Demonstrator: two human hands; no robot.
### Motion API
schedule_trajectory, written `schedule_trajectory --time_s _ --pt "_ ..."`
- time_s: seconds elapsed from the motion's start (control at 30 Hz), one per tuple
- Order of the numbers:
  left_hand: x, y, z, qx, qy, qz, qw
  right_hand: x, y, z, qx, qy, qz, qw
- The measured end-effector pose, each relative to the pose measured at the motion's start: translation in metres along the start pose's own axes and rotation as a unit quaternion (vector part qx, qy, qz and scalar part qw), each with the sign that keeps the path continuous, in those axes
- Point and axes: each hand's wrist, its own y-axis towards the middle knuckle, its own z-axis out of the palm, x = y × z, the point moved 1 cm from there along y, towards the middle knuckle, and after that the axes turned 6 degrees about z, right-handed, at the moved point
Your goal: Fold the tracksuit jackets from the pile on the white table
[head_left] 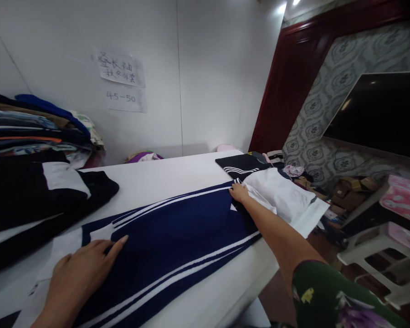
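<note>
Upper left: stack of folded, multicoloured cloth garments (37,132). Lower left: my left hand (84,266), thumb spread from fingers, on a navy-blue, white-striped cloth garment (181,223) lying flat through the centre. Right of centre: my right hand (239,192) at its end, pinching or not, I cannot tell. Right: rumpled white cloth garment (282,189).
</note>
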Motion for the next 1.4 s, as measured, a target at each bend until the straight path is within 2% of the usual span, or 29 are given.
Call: schedule_trajectory --time_s 0.1,0.17,0.3,0.63,0.87,1.17,1.4 --pt "-0.006 -0.003 -0.009 0.048 0.017 -0.035 0.998 -0.006 0.008 -0.003 0.005 -0.013 -0.002 1.0" --pt "-0.012 -0.005 -0.015 0.052 0.005 -0.065 0.997 -0.012 0.015 -0.007 -0.002 -0.019 -0.005 1.0" --pt "-0.022 -0.007 -0.023 0.051 -0.002 -0.083 0.995 -0.02 0.024 -0.011 -0.011 -0.032 -0.03 0.999" --pt "-0.016 -0.004 -0.017 0.049 0.009 -0.076 0.996 -0.03 0.034 -0.005 -0.01 -0.051 -0.087 0.995" --pt "-0.018 -0.004 -0.019 0.062 0.007 -0.077 0.995 -0.046 0.035 -0.011 -0.006 -0.042 -0.108 0.993" --pt "-0.013 -0.003 -0.015 0.036 -0.013 -0.075 0.996 -0.048 0.035 -0.023 -0.03 0.004 -0.154 0.988" --pt "-0.011 -0.002 -0.012 0.007 -0.022 -0.074 0.997 -0.049 0.034 -0.026 -0.013 0.02 -0.111 0.994"
